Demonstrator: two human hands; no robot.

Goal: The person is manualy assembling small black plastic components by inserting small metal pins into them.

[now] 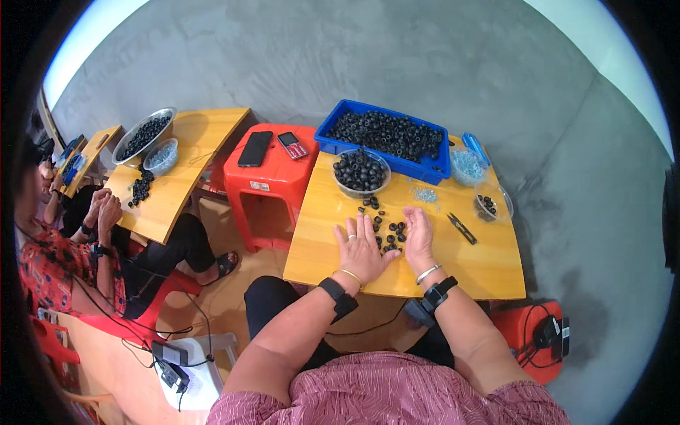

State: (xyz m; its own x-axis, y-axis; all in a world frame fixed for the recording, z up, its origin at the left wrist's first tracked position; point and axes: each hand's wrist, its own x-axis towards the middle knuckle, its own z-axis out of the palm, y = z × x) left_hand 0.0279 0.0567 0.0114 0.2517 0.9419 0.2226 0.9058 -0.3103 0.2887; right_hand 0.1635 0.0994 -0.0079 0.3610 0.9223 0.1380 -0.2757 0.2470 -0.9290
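My left hand (363, 249) lies palm down near the middle of the wooden table, fingers stretched out and a ring on one of them. My right hand (419, 239) rests on its edge a little to the right, fingers extended and nothing visibly gripped. Between the two hands are several small, round black pieces (392, 239), some with a hole. Part of this group is hidden by the left thumb. Just beyond the hands stands a clear plastic bowl (361, 190) heaped with similar black pieces. Black thread snips (462, 229) lie to the right of my right hand.
A blue tray (397, 166) of black pieces occupies the table's far side. Right of it are a tub of pale-blue bits (467, 166) and a clear cup (506, 204). A red stool (271, 180) holding two phones stands left; a person works at another table (209, 134).
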